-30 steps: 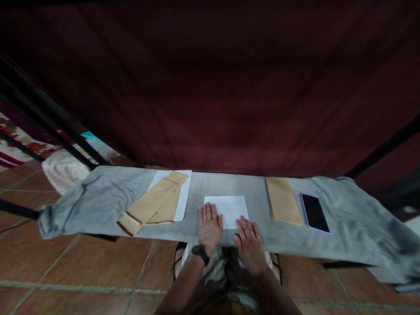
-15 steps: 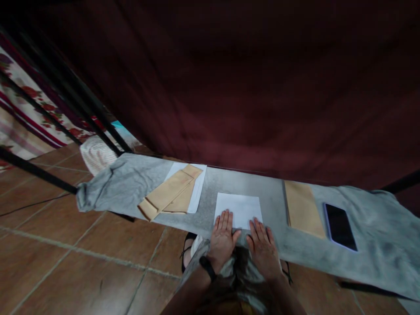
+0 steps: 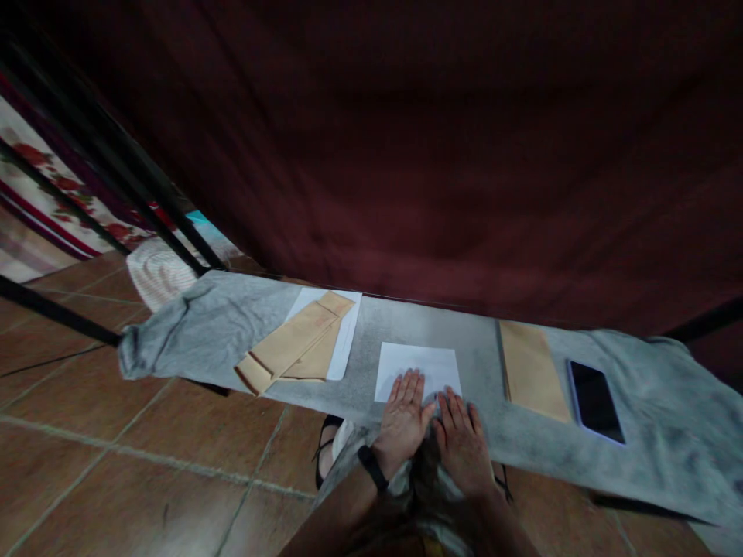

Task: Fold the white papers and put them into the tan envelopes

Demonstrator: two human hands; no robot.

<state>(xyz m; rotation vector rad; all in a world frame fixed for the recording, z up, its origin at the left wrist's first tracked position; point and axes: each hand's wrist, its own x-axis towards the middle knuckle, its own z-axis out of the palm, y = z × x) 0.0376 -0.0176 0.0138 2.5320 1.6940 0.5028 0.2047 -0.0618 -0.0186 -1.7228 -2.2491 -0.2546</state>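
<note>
From my remote seat, I see the white rectangular paper sheet [image 3: 406,362] lying flat on the bench's soft grey cloth cover [image 3: 476,340], between my 2 hands and the dark red hanging fabric [image 3: 406,178]. My bare left hand [image 3: 405,414], with a black band [image 3: 372,467] at its wrist, lies palm down with its fingers over the sheet's near edge. My bare right hand [image 3: 461,437] is palm down beside it, fingertips at the near right corner. Both hands are released and flat, grasping nothing; I can't tell whether the left thumb touches the right hand. To the left, folded brown paper pieces [image 3: 296,336] overlap white paper [image 3: 348,333]. To the right lies a flat brown paper stack [image 3: 532,367], and just beyond it a dark-screened phone with a lilac edge [image 3: 597,398].
</note>
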